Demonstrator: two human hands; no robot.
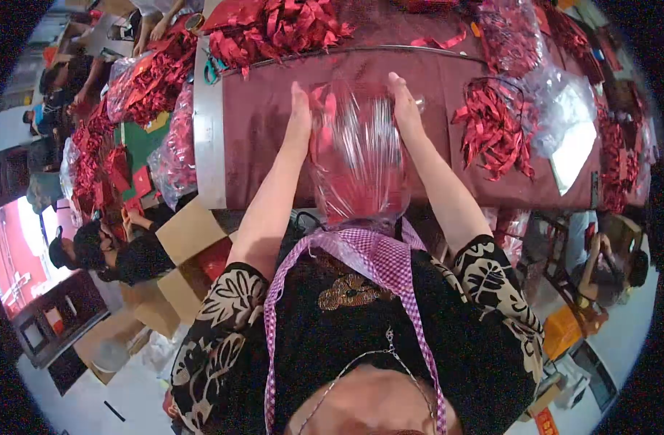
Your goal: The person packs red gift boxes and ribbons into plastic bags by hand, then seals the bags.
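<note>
A clear, shiny plastic bag (361, 152) with red contents lies on the dark red tabletop in front of my chest, its lower end over the table's near edge. My left hand (300, 116) is pressed along the bag's left side, thumb up. On the opposite side, my right hand (407, 109) holds the bag in the same way. The fingers of both hands are partly hidden. What exactly is inside the bag cannot be made out through the glare.
Red ribbon bundles (274, 29) lie at the back left, beside teal-handled scissors (213, 69). Another ribbon bunch (495, 127) and crumpled clear plastic (564, 101) are on the right. An open cardboard box (190, 232) stands at lower left. Other people sit on both sides.
</note>
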